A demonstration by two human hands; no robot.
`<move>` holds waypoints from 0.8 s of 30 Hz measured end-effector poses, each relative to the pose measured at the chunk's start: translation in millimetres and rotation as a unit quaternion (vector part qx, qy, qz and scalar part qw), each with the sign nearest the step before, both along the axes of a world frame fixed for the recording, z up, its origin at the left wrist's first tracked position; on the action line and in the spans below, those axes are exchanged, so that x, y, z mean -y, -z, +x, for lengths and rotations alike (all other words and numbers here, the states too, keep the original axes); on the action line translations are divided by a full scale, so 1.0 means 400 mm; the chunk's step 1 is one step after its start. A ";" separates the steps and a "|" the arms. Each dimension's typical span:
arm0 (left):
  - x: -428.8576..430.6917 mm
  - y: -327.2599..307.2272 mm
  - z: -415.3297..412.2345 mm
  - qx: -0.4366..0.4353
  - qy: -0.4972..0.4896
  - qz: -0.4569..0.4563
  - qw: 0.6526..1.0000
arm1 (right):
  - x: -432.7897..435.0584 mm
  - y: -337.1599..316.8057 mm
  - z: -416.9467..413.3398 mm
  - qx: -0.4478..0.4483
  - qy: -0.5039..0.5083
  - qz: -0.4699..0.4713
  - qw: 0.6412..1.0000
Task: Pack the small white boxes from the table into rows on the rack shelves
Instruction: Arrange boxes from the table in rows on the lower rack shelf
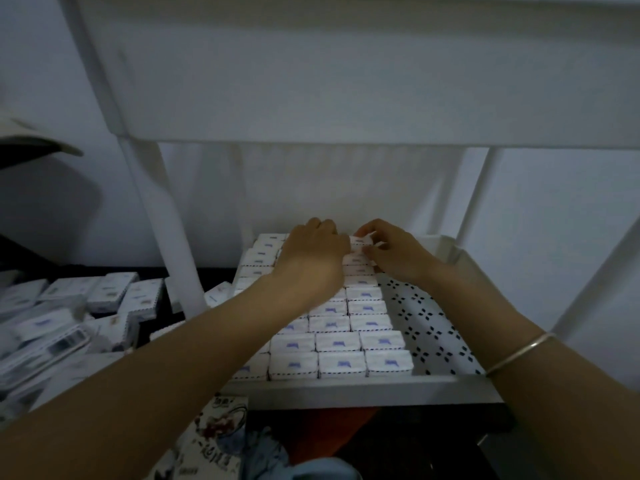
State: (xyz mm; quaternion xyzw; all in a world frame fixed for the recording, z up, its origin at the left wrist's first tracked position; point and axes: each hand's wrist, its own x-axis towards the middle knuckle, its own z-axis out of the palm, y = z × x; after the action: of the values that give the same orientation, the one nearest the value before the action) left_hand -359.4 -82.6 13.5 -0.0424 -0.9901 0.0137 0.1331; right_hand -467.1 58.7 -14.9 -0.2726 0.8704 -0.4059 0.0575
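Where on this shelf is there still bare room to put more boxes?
Free: the patterned liner strip between the rightmost box column and the shelf's right wall. Crowded: the shelf's left and middle, and the table pile.

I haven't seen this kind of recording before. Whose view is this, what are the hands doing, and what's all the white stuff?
No robot here: a camera worn on a person's head looks down at their own bare hands. They reach to the back of a rack shelf, where rows of boxes stand packed beside a bare patterned liner. The right hand pinches a small white box; the left hand is against it, its own grip hidden. Loose boxes wait on the dark table, left.
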 end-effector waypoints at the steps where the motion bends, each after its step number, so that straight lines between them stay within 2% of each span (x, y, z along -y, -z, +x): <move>1: -0.001 0.004 0.017 -0.012 -0.006 0.003 1.000 | 0.003 0.003 0.004 -0.011 -0.001 0.025 1.000; 3: -0.006 0.016 0.058 -0.029 -0.007 0.007 1.000 | 0.010 0.012 0.012 -0.020 0.004 0.057 0.998; 9: -0.009 -0.028 0.141 -0.005 0.017 0.072 0.997 | 0.006 0.020 0.030 0.020 0.014 0.091 0.996; 12: 0.005 -0.052 0.199 0.010 0.032 0.103 0.994 | 0.004 0.015 0.067 -0.050 0.023 0.112 0.992; 15: 0.022 -0.050 0.293 0.041 0.048 0.137 0.989 | 0.003 -0.001 0.155 -0.169 0.047 0.069 0.982; 18: 0.044 -0.028 0.406 0.040 0.060 0.162 0.984 | 0.004 -0.016 0.294 -0.275 0.025 0.020 0.961; 21: 0.076 -0.004 0.519 0.022 0.056 0.185 0.981 | 0.012 -0.031 0.459 -0.292 -0.019 -0.012 0.956; 24: 0.102 0.021 0.621 0.007 0.043 0.199 0.979 | 0.025 -0.032 0.604 -0.245 -0.127 0.046 0.960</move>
State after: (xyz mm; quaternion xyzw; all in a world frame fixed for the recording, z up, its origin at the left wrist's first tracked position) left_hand -110.9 -123.4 5.2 -0.0574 -0.9712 -0.1894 0.1327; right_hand -225.5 48.7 -2.0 -0.4686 0.8339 -0.2760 -0.0938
